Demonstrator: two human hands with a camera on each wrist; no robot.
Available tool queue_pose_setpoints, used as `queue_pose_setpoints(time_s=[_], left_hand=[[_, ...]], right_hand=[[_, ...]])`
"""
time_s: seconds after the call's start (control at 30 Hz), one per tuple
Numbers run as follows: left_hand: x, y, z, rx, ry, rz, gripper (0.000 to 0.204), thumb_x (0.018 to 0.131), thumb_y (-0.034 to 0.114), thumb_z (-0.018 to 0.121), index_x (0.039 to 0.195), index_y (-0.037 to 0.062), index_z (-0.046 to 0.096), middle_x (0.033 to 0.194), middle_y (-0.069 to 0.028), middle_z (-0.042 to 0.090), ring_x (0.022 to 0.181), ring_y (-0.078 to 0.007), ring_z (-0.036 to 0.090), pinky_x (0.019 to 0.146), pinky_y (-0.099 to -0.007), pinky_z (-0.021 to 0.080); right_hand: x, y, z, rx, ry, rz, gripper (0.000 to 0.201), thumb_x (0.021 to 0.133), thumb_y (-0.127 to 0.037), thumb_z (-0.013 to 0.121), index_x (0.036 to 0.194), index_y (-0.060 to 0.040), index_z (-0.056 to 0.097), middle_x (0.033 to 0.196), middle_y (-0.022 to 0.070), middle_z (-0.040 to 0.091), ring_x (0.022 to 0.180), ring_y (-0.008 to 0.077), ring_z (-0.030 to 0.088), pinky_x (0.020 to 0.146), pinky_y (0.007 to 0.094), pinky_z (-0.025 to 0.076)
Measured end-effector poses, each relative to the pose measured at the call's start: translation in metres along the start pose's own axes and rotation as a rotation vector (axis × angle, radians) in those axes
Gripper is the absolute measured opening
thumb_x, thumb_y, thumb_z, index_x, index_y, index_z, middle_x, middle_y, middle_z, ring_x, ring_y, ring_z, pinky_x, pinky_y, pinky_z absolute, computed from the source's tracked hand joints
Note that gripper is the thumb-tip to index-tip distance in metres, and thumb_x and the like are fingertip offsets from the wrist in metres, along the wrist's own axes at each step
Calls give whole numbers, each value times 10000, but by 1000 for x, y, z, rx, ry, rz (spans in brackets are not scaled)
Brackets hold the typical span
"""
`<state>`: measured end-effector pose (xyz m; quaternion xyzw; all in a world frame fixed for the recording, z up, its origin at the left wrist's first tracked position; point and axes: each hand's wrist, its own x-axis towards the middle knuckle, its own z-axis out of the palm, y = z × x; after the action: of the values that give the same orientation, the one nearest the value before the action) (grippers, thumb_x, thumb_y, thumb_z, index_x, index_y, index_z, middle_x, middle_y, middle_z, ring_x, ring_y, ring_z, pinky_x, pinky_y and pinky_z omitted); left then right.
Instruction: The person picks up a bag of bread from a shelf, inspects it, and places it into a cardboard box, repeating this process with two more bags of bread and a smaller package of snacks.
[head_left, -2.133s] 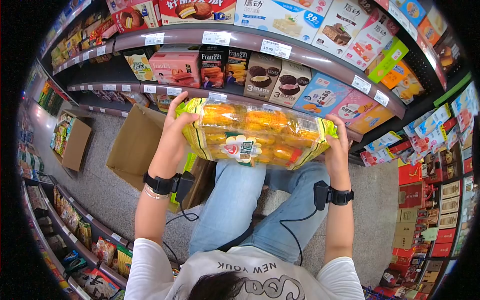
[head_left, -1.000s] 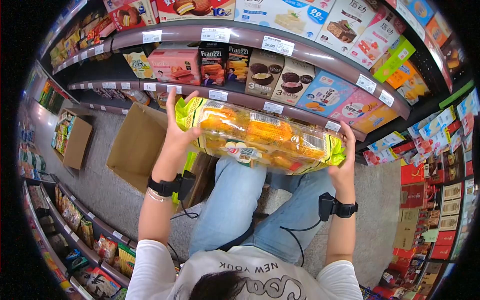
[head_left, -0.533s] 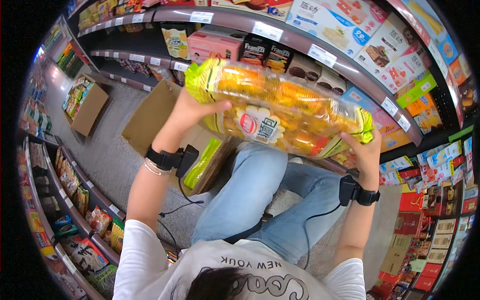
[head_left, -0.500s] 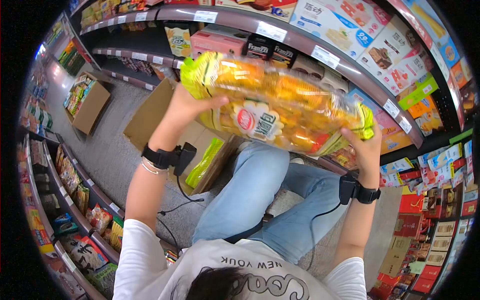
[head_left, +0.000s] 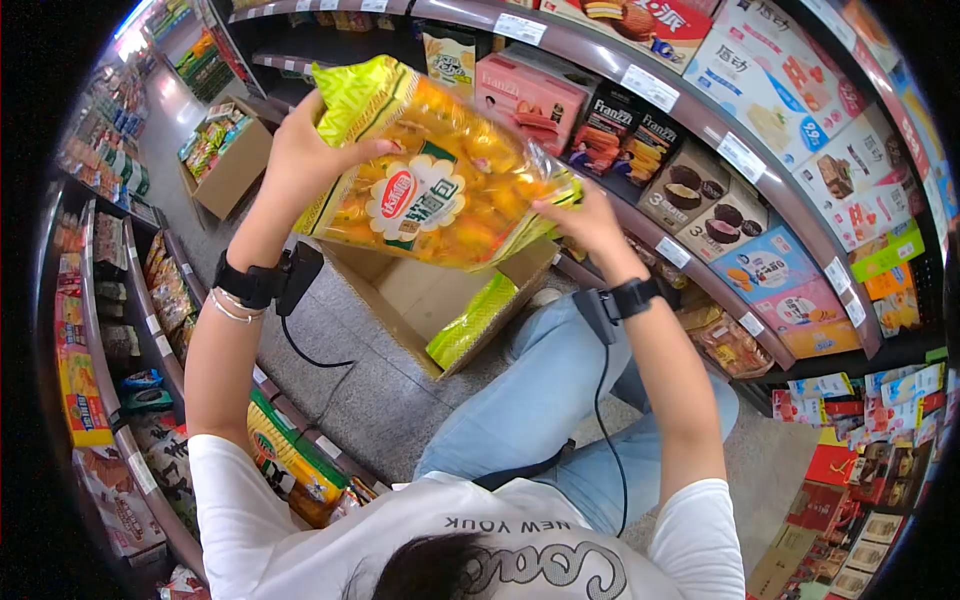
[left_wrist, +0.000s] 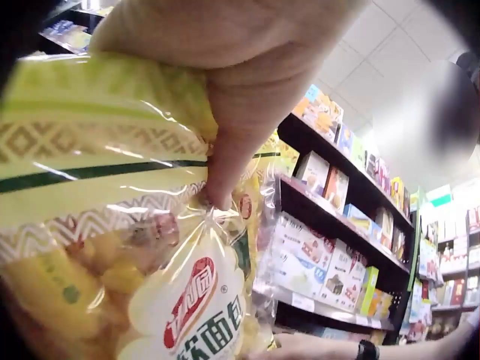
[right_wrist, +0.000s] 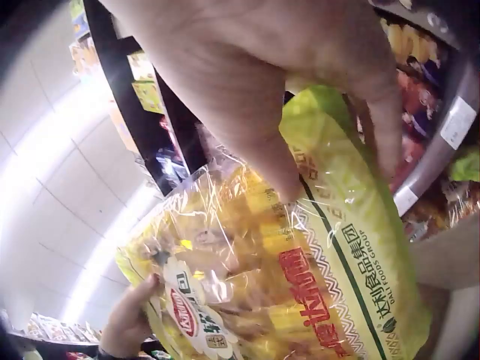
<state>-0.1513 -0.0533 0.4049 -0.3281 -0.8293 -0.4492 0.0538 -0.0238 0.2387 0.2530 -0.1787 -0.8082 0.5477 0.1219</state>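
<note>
Both hands hold a large yellow-green bread bag (head_left: 430,190) tilted above a cardboard box, its printed front towards the head camera. The left hand (head_left: 310,160) grips the bag's upper left end, thumb across the front; in the left wrist view that thumb presses into the film of the bag (left_wrist: 112,262). At the opposite end the right hand (head_left: 592,222) pinches the bag; the right wrist view shows the thumb of the right hand (right_wrist: 285,97) on the front and fingers behind the green edge.
Below the bag stands the open cardboard box (head_left: 390,300) with a green packet (head_left: 475,322) inside. Shelves of boxed snacks (head_left: 530,100) curve along the top and right. Another filled carton (head_left: 225,170) sits on the floor at upper left, with packed shelves at the left.
The bag has moved left, from over the legs to above the open box, both hands still gripping it. Its printed front now shows more fully, and the head view has turned left.
</note>
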Motion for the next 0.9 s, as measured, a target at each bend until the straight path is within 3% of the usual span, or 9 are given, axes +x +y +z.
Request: queue_pose_setpoints(time_s=[0.1,0.2,0.3,0.33,0.47,0.57,0.67,0.77,0.9], left_hand=[[-10,-17,9,127,3,35,605,594,263,837,1082,25,569,993,-114,661,938,-214,635,823,-310,473],[-22,-31,28,248,-54,27,609,587,286,832,1068,38,554,943,-158,651,910,-301,628,779,-363,485],[-36,-49,58,420,-112,7,595,575,304,821,1035,48,542,877,-186,629,853,-370,600,721,-431,481],[-39,-56,67,456,-143,12,590,569,306,821,1022,50,543,872,-181,629,847,-368,601,712,-434,481],[-48,-83,95,497,-197,-6,563,562,296,815,995,52,549,836,-168,627,827,-367,600,684,-442,478],[-47,-92,99,446,-276,-110,512,570,288,807,953,50,565,830,-162,635,827,-359,605,688,-434,482],[-54,-115,107,349,-268,-116,456,576,282,801,904,46,588,823,-152,643,821,-344,613,693,-428,485],[-57,-121,111,371,-421,-238,427,579,287,801,871,41,610,842,-152,647,814,-335,618,698,-422,488],[-58,-141,113,184,-626,-313,312,653,249,760,787,4,620,679,-119,616,638,-201,597,624,-332,466]], right_hand=[[9,22,30,-242,-64,45,559,639,-307,800,1047,-10,559,941,171,648,867,298,634,777,359,487],[7,29,55,-488,-20,100,670,629,-318,809,1139,-7,505,1013,151,624,937,272,610,834,340,469],[5,19,68,-268,-145,-48,712,632,-275,797,1211,-35,461,1129,181,575,1060,287,558,901,354,436],[8,18,77,-199,-181,-225,734,620,-231,793,1242,-60,445,1182,185,545,1112,290,526,936,358,414],[5,1,106,-140,-251,-469,792,600,-170,792,1278,-51,399,1185,178,534,1127,309,508,948,374,407],[9,-4,119,-210,-275,-316,781,599,-153,787,1275,-100,399,1173,185,536,1106,346,510,921,394,424],[17,-5,127,-173,-269,-392,655,594,-125,777,1171,-127,468,1069,197,572,1029,381,531,865,421,443],[29,15,137,-369,-377,-419,504,604,-59,735,1048,-117,504,949,198,594,944,396,551,806,444,450],[28,40,141,-428,-381,-391,417,600,25,662,974,-87,517,898,199,595,897,403,561,767,448,456]])
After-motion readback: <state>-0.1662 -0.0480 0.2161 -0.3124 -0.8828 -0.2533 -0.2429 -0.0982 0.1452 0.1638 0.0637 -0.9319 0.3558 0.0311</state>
